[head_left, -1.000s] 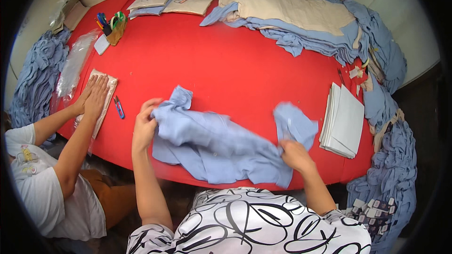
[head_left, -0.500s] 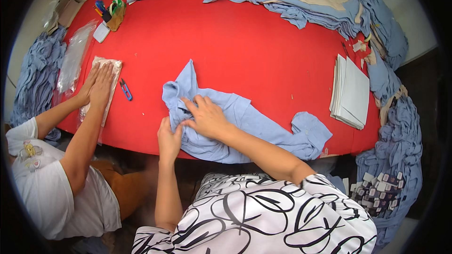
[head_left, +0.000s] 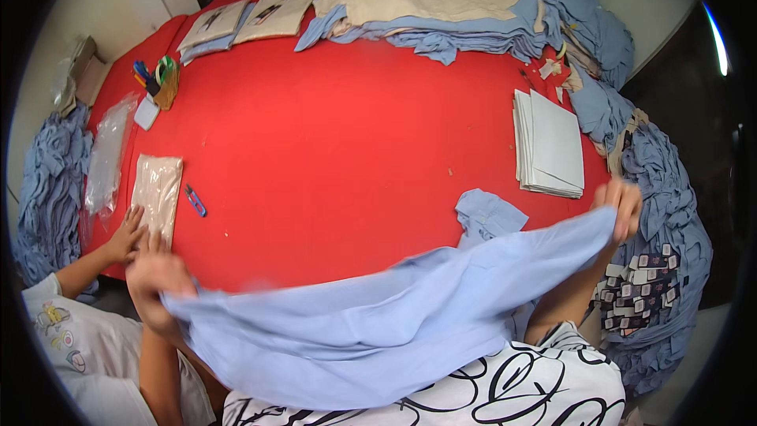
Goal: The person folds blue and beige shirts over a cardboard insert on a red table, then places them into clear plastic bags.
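Observation:
A light blue shirt (head_left: 363, 331) is stretched wide across my front, sagging in the middle just above the table's near edge. My left hand (head_left: 160, 280) grips its left end with closed fingers, somewhat blurred. Its right end is pinched in my right hand (head_left: 620, 207), raised beside the table's right edge. One folded-over part of the shirt, perhaps a sleeve, lies on the red cloth beyond the stretched edge.
At left, a co-worker's hand (head_left: 126, 238) rests by a bagged beige garment (head_left: 158, 189). Blue thread snips (head_left: 195, 200) lie beside it. White sheets (head_left: 550, 146) are stacked at right, near piled blue garments (head_left: 662, 166) and tags (head_left: 639, 288). More garments (head_left: 426, 0) cover the far edge.
My hands have moved far apart, drawing the bunched shirt off the table's middle into a wide stretch. The co-worker's hands have slid down the bagged garment. The view has shifted.

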A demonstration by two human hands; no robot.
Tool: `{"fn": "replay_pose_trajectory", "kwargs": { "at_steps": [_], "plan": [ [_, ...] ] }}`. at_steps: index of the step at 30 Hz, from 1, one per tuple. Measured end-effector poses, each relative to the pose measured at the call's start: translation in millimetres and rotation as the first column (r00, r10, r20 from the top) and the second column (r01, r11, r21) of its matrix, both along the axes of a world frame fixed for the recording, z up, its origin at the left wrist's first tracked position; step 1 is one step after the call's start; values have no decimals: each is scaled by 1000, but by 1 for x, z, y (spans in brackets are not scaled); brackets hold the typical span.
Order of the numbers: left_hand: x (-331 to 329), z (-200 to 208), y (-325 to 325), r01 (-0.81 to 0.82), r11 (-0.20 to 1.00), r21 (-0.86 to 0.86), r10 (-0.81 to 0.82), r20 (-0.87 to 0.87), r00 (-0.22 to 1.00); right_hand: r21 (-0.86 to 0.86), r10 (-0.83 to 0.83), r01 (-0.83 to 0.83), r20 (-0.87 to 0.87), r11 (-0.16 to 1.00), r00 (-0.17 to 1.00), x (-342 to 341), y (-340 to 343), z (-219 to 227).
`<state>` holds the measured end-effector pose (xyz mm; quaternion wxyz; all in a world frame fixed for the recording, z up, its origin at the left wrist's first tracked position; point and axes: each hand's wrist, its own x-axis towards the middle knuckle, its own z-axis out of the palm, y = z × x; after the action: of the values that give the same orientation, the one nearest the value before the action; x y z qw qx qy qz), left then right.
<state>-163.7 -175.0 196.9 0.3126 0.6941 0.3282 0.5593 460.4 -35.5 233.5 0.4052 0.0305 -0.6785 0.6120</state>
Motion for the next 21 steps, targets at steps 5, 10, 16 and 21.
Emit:
{"fn": "replay_pose_trajectory", "kwargs": {
  "at_steps": [5,10,16,21],
  "plan": [
    [5,49,210,-463,881,94,439,-528,727,97,-899,910,230,403,374,52,129,9],
    [97,-5,276,-606,498,620,859,-450,245,701,-931,690,348,179,-112,11,201,-93],
    [208,-100,164,-798,567,-204,311,-844,437,692,-806,621,570,367,-158,-39,78,-204],
    [263,-181,147,-642,759,111,515,-706,486,873,-935,453,296,181,-197,-54,47,-250]
  ]
}}
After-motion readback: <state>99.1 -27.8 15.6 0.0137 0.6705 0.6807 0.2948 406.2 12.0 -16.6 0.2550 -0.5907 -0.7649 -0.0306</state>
